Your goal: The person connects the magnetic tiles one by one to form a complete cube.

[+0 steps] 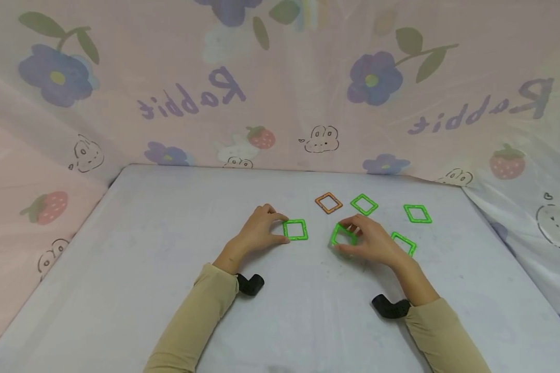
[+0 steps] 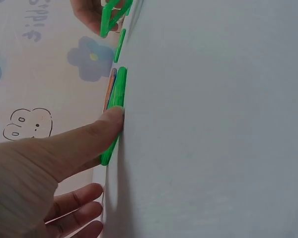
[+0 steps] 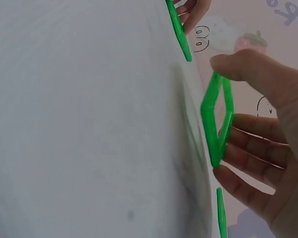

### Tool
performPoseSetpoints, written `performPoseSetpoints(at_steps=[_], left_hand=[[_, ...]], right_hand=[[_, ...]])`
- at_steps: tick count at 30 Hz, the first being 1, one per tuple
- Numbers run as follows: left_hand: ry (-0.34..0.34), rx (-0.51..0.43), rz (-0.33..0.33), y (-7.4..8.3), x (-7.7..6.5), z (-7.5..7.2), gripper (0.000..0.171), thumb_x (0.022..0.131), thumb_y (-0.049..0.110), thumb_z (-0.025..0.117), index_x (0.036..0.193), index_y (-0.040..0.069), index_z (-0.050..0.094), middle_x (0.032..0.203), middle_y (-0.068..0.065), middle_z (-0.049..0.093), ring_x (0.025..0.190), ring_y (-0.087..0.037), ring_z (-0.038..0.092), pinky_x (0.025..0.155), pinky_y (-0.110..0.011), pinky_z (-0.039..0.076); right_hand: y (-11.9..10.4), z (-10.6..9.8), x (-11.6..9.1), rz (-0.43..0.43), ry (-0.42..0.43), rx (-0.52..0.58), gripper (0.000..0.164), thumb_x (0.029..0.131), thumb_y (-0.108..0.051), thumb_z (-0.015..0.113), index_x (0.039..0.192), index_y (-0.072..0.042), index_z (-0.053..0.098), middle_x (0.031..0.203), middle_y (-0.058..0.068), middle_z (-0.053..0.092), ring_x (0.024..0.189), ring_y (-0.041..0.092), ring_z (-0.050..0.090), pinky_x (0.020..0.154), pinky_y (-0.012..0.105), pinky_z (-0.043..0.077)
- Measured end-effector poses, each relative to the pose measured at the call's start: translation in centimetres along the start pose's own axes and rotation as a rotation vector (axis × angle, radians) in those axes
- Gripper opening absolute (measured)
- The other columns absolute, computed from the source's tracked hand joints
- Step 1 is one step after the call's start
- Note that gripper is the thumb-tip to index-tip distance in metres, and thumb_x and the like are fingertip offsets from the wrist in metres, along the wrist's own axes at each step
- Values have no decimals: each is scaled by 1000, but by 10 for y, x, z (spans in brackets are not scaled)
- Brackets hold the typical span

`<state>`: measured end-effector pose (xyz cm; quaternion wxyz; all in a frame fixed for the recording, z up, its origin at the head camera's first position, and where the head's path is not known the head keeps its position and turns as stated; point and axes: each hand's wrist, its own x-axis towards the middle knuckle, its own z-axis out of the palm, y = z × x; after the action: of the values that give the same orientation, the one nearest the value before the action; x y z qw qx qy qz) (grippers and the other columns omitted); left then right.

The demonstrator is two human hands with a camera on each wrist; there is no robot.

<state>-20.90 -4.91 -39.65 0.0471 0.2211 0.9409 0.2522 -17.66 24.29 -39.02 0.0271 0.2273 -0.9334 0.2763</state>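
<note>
On the white table, a green square magnetic tile (image 1: 299,238) with an open middle lies flat. My left hand (image 1: 255,231) pinches its left side between thumb and fingers; the left wrist view shows the thumb on its edge. Slightly to the right, my right hand (image 1: 371,241) holds a second green square magnetic tile (image 1: 334,234) by its edges. That tile is tilted and raised off the surface, as the right wrist view shows, with the thumb on one corner and fingertips along the other side. A gap separates the two held tiles.
Behind the hands lie an orange square tile (image 1: 321,197) and a green square tile (image 1: 370,198). Further right is another green tile (image 1: 417,221). One more green tile (image 1: 406,240) is partly hidden by the right hand. A printed cloth (image 1: 280,93) hangs behind the table.
</note>
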Motion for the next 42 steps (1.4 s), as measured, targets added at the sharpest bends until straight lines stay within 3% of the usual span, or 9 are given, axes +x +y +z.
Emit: performPoseSetpoints(at_steps=[10,26,34,38,42], left_hand=[[-17,-65,26,-6,4,1,53,74,36,77,122,20,62,115,-8,48,105,-23,42,92,-37,37],[-20,-67,-1,-4,2,2,52,76,36,75,124,22,60,117,-9,47,107,-24,41,94,-39,36],[-20,-79,6,-4,1,2,53,77,35,75,125,20,59,119,-9,46,108,-25,41,95,-40,36],[-11,-82,9,-4,1,2,52,77,35,75,124,19,59,118,-9,47,107,-24,41,94,-40,36],[-12,-80,10,-4,0,2,52,77,35,75,124,19,60,119,-9,47,108,-24,41,95,-40,36]], right_hand=[[-2,6,7,-33,30,120,55,72,-28,80,118,-7,59,102,7,61,92,18,58,77,34,53],[-1,12,15,-38,51,227,55,72,-26,80,119,-9,58,104,4,63,95,18,60,81,35,53],[-15,7,16,-32,64,354,51,75,-6,75,120,4,54,108,16,61,97,34,60,85,45,49],[-31,0,15,-25,46,400,50,76,-2,73,121,8,52,109,21,60,100,40,58,87,50,47],[-29,3,17,-16,48,441,51,76,-2,73,121,8,51,112,21,59,102,40,57,89,49,46]])
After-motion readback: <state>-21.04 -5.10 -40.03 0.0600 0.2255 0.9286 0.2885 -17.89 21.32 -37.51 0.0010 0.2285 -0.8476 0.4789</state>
